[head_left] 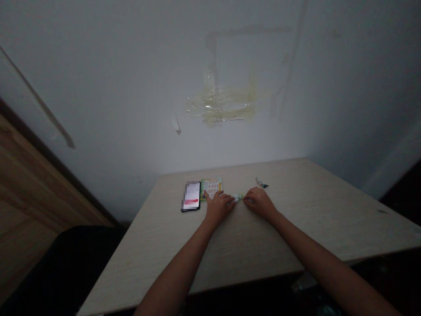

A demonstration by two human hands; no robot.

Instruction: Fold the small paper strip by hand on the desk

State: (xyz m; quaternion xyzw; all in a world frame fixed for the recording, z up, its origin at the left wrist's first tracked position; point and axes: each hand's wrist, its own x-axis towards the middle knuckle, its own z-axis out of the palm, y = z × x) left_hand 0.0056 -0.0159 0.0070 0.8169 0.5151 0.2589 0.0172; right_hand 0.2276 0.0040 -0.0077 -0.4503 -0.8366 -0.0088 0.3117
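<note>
Both my hands rest on a pale wooden table (296, 228) near its far edge. My left hand (219, 205) and my right hand (258, 201) meet over a small green and white item (237, 197), each with its fingers closed on one end of it. What the item is stays too small to tell. Just left of my left hand lies a small green card or booklet (211, 186) with red printing, partly under my fingers. A phone (191, 196) with a lit screen lies beside it.
A small dark scrap or wrapper (262, 184) lies beyond my right hand. A white wall with old tape and glue marks (220, 107) rises behind the table. A dark chair or seat (66, 263) sits low left, with wooden panelling further left.
</note>
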